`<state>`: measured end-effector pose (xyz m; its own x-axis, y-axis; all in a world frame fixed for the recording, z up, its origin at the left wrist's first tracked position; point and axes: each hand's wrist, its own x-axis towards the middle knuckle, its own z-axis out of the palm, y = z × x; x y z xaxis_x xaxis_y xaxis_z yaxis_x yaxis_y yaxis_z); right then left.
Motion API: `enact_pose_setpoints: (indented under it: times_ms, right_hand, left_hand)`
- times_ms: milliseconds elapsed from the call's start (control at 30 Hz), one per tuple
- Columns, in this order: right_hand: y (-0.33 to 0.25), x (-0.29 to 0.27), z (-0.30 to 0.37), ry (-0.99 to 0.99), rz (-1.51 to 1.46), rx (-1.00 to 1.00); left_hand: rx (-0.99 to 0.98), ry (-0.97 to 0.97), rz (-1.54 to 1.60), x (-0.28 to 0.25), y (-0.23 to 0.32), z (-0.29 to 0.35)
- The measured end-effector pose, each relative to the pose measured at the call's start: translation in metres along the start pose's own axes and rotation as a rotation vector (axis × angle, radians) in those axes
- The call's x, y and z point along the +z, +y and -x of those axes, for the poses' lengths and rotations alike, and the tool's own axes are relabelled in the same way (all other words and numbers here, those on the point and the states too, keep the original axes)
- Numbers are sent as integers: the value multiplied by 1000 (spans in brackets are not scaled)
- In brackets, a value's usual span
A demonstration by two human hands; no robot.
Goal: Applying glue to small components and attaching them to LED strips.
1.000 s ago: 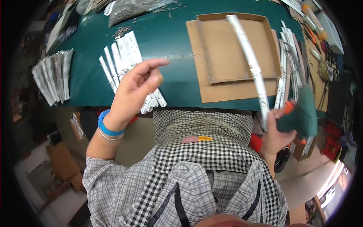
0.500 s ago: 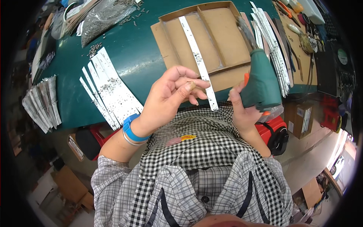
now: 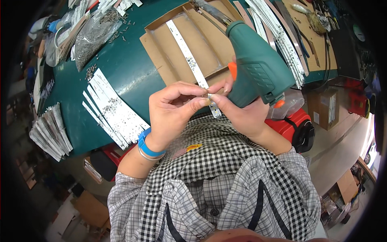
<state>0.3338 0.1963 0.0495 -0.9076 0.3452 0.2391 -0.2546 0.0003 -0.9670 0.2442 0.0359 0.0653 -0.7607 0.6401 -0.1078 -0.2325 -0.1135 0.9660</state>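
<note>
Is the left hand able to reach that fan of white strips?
Probably yes: the fan lies close beside the left hand, with nothing seen between, though that hand is busy at another strip.

Your checked apron point(image 3: 181, 173) is matt woven cloth. Right of centre, your green pistol-grip power tool point(image 3: 262, 68) has a matt plastic shell. At upper centre, the white strip point(image 3: 184, 52) looks smooth and the tray point(image 3: 213, 38) is dull cardboard; the green tabletop point(image 3: 129, 68) shines faintly, and the upper-left bag point(image 3: 90, 44) is crinkled, glossy plastic.
</note>
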Motion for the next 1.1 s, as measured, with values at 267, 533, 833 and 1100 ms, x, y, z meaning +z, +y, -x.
enact_pose_setpoints:
  times_ms: [267,533,833,1100]
  right_hand:
    - [9,-4,-2,-15,-44,-31]
    - [19,-1,1,9,163,74]
    - [26,-1,-1,92,276,13]
    - [55,-8,22,163,266,6]
  left_hand:
    - [252,-39,-313,-1,-13,-6]
    - [-18,47,-75,3,-14,-5]
    - [72,77,-377,-9,-11,-18]
    - [457,235,-1104,-42,-26,-63]
